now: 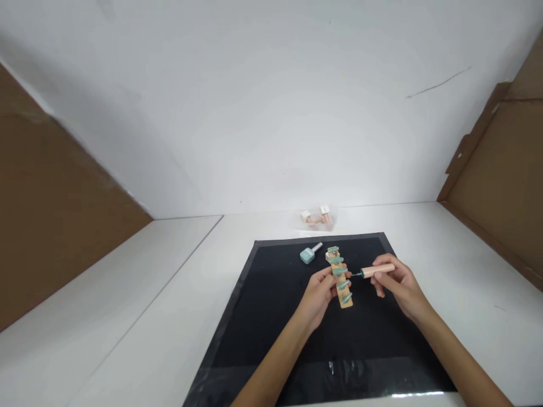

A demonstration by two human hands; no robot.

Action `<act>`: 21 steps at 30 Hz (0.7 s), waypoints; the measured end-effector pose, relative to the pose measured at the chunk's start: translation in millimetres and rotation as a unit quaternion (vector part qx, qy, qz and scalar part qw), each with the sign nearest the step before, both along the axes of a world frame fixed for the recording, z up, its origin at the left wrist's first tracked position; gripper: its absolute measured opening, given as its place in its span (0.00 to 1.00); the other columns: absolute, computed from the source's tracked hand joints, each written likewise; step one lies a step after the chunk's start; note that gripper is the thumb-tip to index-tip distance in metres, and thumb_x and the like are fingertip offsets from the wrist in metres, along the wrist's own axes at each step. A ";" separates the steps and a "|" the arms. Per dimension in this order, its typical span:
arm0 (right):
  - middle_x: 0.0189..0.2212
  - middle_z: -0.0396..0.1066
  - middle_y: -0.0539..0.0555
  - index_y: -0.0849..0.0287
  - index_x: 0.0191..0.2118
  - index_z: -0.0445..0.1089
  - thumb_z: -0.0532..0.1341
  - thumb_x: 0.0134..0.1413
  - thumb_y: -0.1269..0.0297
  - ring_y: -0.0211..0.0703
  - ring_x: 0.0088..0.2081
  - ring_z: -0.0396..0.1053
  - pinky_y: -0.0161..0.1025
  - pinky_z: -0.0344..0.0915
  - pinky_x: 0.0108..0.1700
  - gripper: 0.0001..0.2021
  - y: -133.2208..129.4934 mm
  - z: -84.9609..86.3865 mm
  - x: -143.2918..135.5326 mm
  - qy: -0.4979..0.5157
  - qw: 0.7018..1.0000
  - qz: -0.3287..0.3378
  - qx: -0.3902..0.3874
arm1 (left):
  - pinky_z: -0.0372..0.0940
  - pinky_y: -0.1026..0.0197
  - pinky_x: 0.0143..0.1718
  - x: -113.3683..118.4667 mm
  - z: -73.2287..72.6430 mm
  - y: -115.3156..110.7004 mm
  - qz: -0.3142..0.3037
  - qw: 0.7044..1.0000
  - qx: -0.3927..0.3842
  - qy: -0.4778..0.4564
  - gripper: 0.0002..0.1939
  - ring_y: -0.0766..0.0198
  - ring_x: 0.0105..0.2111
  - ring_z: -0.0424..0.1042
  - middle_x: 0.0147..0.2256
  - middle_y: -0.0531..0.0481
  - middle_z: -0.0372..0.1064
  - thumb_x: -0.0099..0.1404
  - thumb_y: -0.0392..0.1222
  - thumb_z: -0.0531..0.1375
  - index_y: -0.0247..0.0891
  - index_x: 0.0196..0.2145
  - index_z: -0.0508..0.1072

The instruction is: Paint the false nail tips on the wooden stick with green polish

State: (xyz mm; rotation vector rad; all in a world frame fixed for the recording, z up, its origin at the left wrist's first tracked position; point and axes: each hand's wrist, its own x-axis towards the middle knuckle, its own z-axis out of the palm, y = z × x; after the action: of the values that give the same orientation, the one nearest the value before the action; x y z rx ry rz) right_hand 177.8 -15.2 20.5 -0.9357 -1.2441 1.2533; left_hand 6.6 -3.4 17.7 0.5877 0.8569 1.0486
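My left hand [319,293] is closed around the edge of a narrow wooden nail display strip [347,303], held above the black mat. Several pale green false nails [340,271] stick out across the strip. Between the fingers of my right hand [396,285] is a nail polish brush [379,270] with a long pink cap. Its thin bristle end points left, close to the middle nail; whether it touches cannot be made out. Partly hidden behind the strip is a small white object [328,256], perhaps a bottle.
A teal polish bottle [307,255] with a silver cap lies on the black mat [254,316]. Behind the mat, a clear bag [314,225] holds pink and white bottles. Brown cardboard panels [500,164] flank the white table, with a white wall behind.
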 end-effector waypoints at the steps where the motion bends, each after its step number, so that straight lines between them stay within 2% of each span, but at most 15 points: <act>1: 0.18 0.66 0.47 0.57 0.32 0.65 0.64 0.45 0.58 0.34 0.16 0.61 0.32 0.61 0.18 0.11 0.0 0.1 0.3 -0.006 1.000 0.004 -0.004 | 0.62 0.62 0.33 0.2 -0.6 0.2 0.000 1.000 0.004 0.005 0.13 0.66 0.25 0.70 0.27 0.45 0.74 0.42 0.37 0.65 0.32 0.30 0.75; 7: 0.16 0.62 0.45 0.58 0.28 0.66 0.66 0.41 0.56 0.34 0.16 0.60 0.33 0.60 0.18 0.12 -0.3 5.5 -1.1 -0.045 0.999 0.005 -0.013 | 0.62 0.59 0.37 1.7 -3.9 0.7 0.007 0.999 0.027 0.042 0.15 0.60 0.31 0.72 0.27 0.45 0.75 0.43 0.39 0.65 0.32 0.31 0.75; 12: 0.16 0.61 0.45 0.58 0.26 0.66 0.65 0.41 0.56 0.33 0.16 0.59 0.32 0.60 0.18 0.12 -0.3 7.9 -3.1 -0.069 0.997 -0.010 -0.010 | 0.62 0.60 0.37 1.7 -3.5 0.5 0.005 0.999 0.032 0.026 0.15 0.59 0.32 0.72 0.28 0.44 0.75 0.42 0.39 0.66 0.33 0.31 0.75; 21: 0.16 0.61 0.45 0.58 0.29 0.67 0.66 0.41 0.59 0.33 0.16 0.58 0.31 0.58 0.17 0.10 1.1 2.4 0.2 0.003 1.000 -0.014 -0.005 | 0.61 0.58 0.39 -0.4 -5.6 0.2 -0.014 0.999 0.033 0.027 0.19 0.59 0.33 0.71 0.31 0.43 0.75 0.42 0.44 0.68 0.32 0.33 0.75</act>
State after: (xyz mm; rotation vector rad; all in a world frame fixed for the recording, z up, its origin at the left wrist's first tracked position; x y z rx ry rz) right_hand 178.0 -14.1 22.9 -0.9528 -1.2164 1.2406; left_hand 6.2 -3.2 12.1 0.6843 0.8603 1.0420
